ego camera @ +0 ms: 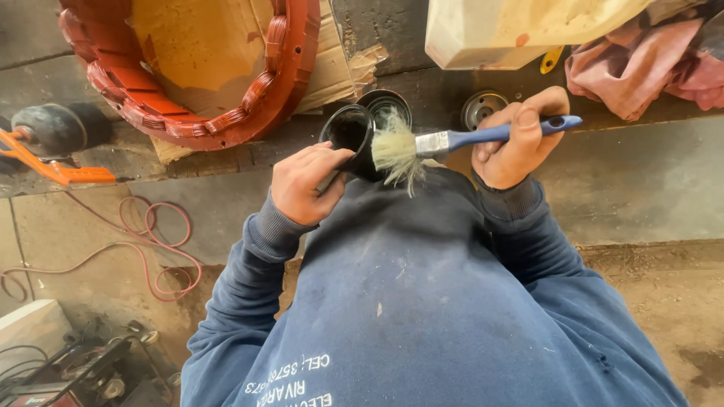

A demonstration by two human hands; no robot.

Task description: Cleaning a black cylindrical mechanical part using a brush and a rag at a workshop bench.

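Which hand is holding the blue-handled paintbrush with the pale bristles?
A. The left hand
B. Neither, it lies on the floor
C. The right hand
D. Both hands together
C. The right hand grips the blue-handled paintbrush with pale bristles by its handle, while the left hand holds the small black round cup beside the bristles.

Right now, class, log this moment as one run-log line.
left hand: holds black cup | right hand: grips blue-handled brush | bristles at cup rim | red ring behind
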